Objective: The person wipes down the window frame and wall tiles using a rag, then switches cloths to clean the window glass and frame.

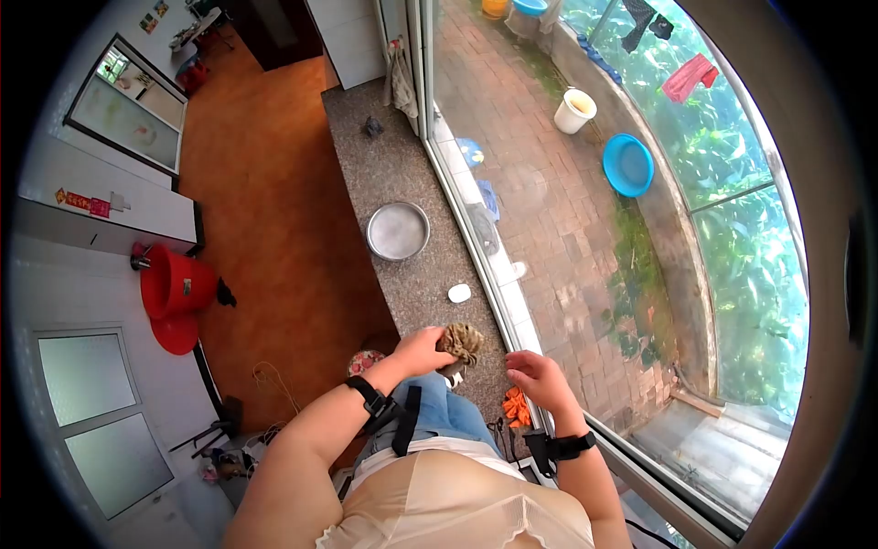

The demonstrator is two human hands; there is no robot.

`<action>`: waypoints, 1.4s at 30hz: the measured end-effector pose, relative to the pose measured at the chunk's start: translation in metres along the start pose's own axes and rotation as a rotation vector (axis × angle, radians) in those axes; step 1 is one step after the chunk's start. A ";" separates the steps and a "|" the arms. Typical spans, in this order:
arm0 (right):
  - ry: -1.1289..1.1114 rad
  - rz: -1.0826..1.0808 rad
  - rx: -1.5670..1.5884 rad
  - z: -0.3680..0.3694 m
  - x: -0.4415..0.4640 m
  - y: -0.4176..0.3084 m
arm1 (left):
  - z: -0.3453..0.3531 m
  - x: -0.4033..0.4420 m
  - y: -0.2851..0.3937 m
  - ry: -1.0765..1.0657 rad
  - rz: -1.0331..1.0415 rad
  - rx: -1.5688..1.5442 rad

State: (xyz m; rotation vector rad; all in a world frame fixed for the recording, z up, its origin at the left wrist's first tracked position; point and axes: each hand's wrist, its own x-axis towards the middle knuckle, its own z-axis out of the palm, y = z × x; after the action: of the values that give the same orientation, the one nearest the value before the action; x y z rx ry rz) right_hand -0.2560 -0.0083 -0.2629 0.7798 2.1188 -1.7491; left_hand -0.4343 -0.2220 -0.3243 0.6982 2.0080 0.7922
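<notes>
My left hand (421, 351) is closed on the near side of a crumpled brown-and-tan patterned cloth (465, 344), bunched up on the speckled stone counter (422, 295). Part of the cloth is hidden behind the fingers. To the right, above the counter's window edge, my right hand (540, 379) is held with loosely bent fingers and nothing in it. Just below that hand lies a bunched orange item (517, 408), perhaps a cloth or glove. A small white rounded object (459, 293) sits farther along the counter, beyond the brown cloth.
A round metal basin (398, 231) and a small dark crumpled item (372, 126) are farther up the counter. A cloth (400, 80) hangs by the window frame (476, 247). Left, a red tub (174, 282) stands on the floor. Outside are a blue basin (628, 166) and white bucket (574, 112).
</notes>
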 end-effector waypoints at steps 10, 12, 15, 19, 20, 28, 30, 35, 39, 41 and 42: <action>0.145 0.291 -0.126 0.000 -0.055 0.154 | 0.007 0.024 -0.059 0.187 -0.166 0.070; 0.218 0.341 -0.157 -0.001 -0.075 0.190 | 0.007 0.040 -0.076 0.212 -0.175 0.136; 0.294 0.529 -0.147 0.002 -0.100 0.220 | 0.010 0.065 -0.111 0.141 -0.325 0.218; 0.331 0.614 -0.075 0.014 -0.117 0.234 | 0.009 0.074 -0.118 0.119 -0.335 0.294; 0.349 0.634 0.013 0.019 -0.120 0.232 | 0.010 0.076 -0.120 0.125 -0.275 0.297; 0.493 0.603 0.192 0.043 -0.119 0.241 | -0.007 0.096 -0.051 0.026 -0.024 0.345; 0.541 0.580 0.235 0.048 -0.128 0.260 | -0.010 0.101 0.002 0.010 0.182 0.288; 0.756 0.623 0.342 0.042 -0.170 0.253 | 0.003 0.081 0.156 0.001 0.907 0.379; 0.936 0.552 0.295 0.054 -0.222 0.294 | 0.078 0.037 0.217 -0.184 1.246 0.452; 1.041 0.601 0.293 0.069 -0.249 0.317 | 0.126 0.004 0.240 -0.399 1.361 0.481; 1.125 0.606 0.305 0.080 -0.260 0.336 | 0.149 -0.011 0.251 -0.513 1.428 0.492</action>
State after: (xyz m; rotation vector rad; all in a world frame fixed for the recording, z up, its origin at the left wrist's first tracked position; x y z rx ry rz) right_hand 0.1374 -0.1039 -0.4146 2.6187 1.7051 -1.3911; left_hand -0.2561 -0.0276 -0.1978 2.4252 0.9812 0.6946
